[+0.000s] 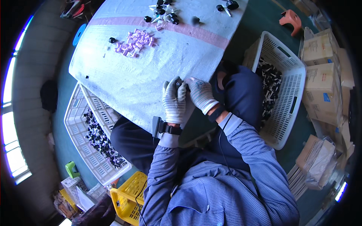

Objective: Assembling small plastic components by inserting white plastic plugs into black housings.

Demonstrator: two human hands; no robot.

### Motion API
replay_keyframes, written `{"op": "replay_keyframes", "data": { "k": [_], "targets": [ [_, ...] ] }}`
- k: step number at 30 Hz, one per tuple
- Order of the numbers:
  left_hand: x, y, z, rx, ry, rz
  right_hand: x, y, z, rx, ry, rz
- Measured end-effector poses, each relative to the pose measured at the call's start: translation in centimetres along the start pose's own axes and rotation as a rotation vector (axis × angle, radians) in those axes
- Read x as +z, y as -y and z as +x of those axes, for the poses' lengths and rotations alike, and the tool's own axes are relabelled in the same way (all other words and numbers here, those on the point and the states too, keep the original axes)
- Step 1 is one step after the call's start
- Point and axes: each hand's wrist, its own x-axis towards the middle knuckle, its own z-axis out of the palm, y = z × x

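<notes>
Both my hands wear striped white work gloves and meet over the near edge of the table (124, 84). My left hand (174, 97) grips a small black cap-like part (178, 83) between thumb and fingers. Close against it on the right, my right hand (200, 93) has its fingers pinched together at the part; whatever they hold is hidden. Farther up the table lies a heap of small pink tubular pieces (137, 43), with a single black cap (112, 40) beside it. At the far edge sit several black caps with white stems (161, 14).
White plastic crates holding black-and-white parts stand at left (71, 113) and right (292, 88). A yellow basket (126, 201) is at lower left. Cardboard boxes (320, 86) stack along the right, and a coral stool (291, 22) stands at the far right. A cable (222, 150) runs along my right arm.
</notes>
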Motion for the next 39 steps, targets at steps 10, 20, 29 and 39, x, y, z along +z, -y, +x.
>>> {"op": "replay_keyframes", "data": {
  "k": [10, 20, 29, 39],
  "targets": [
    [1.2, 0.1, -0.2, -0.067, -0.112, -0.094, 0.8, -0.2, 0.0, 0.065, -0.034, 0.054],
    [1.7, 0.0, -0.3, -0.135, -0.171, -0.249, -0.5, 0.3, 0.3, 0.049, 0.041, 0.067],
    [1.7, 0.3, -0.3, -0.117, -0.186, -0.138, 0.5, 0.1, 0.0, 0.040, -0.064, 0.014],
    [1.9, 0.7, -0.2, -0.185, -0.213, -0.200, 0.3, 0.3, 0.0, 0.012, 0.031, -0.017]
  ]
}}
